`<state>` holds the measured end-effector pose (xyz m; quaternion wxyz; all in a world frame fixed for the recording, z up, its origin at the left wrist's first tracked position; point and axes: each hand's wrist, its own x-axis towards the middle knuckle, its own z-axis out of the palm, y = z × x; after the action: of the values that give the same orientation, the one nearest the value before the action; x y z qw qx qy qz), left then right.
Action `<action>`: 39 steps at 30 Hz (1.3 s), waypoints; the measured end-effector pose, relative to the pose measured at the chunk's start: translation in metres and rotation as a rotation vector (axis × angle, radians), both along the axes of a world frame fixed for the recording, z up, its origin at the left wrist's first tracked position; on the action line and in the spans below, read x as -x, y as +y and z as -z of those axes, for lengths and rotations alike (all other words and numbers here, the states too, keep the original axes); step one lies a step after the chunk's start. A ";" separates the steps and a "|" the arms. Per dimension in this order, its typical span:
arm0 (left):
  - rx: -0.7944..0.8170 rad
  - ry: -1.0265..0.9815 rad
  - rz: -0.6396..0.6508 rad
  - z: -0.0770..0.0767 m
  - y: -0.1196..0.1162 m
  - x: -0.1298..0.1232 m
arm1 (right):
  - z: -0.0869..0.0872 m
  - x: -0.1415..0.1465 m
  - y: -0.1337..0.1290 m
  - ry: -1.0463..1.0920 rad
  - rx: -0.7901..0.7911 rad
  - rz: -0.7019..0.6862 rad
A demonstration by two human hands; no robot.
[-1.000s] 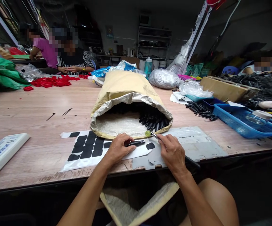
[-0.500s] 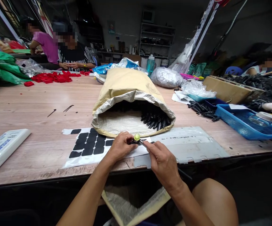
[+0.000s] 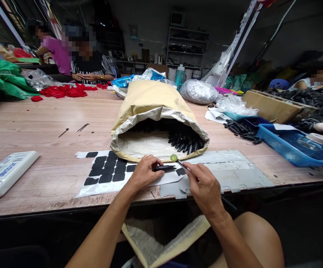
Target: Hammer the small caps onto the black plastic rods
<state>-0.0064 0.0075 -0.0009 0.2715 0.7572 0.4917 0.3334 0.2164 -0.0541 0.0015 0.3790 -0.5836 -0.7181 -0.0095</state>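
My left hand (image 3: 145, 172) pinches a slim black pen-like piece (image 3: 165, 168), which points right, low over the table's front edge. My right hand (image 3: 204, 188) grips the thin metal handle of a small mallet (image 3: 174, 158) with a round yellow-green head. The mallet's head is a little above the black piece, apart from it. Under both lie a white sheet with black rounded squares (image 3: 105, 170) and a grey board (image 3: 234, 169). Just beyond the hands a tan sack (image 3: 152, 93) lies with its mouth toward me, similar black pieces inside at the right.
At the left edge sits a white device (image 3: 7, 175). Red pieces (image 3: 63, 91) and a green sack (image 3: 5, 78) are farther back. On the right are a blue tray (image 3: 292, 149), loose black pieces (image 3: 239, 130) and a cardboard box (image 3: 275, 106). Two people sit across the table.
My right hand has moved right, taking the mallet's head up and away from the black piece. More of that piece now shows in my left hand, which stays nearly in place.
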 end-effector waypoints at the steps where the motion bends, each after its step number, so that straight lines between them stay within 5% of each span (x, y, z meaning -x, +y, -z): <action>1: 0.001 -0.023 0.004 0.000 -0.001 0.000 | 0.000 -0.004 0.005 -0.023 -0.014 0.033; 8: 0.079 -0.091 -0.016 -0.005 -0.008 0.002 | 0.008 -0.018 0.026 -0.253 -0.024 0.207; 16: 0.044 -0.192 0.017 -0.006 -0.009 0.003 | -0.010 0.022 0.022 -0.187 0.021 -0.225; 22: 0.009 -0.211 0.059 -0.002 -0.008 0.003 | 0.001 0.021 0.029 -0.076 0.048 -0.249; 31: -0.110 0.028 0.042 -0.007 -0.006 0.001 | 0.003 0.023 0.028 -0.036 0.081 -0.301; 39: -0.124 -0.007 0.067 -0.005 -0.007 0.001 | -0.001 0.024 0.026 0.055 0.166 -0.311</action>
<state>-0.0073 0.0009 0.0037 0.2370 0.7874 0.4437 0.3565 0.1926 -0.0279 0.0024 0.3459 -0.4949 -0.7874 0.1243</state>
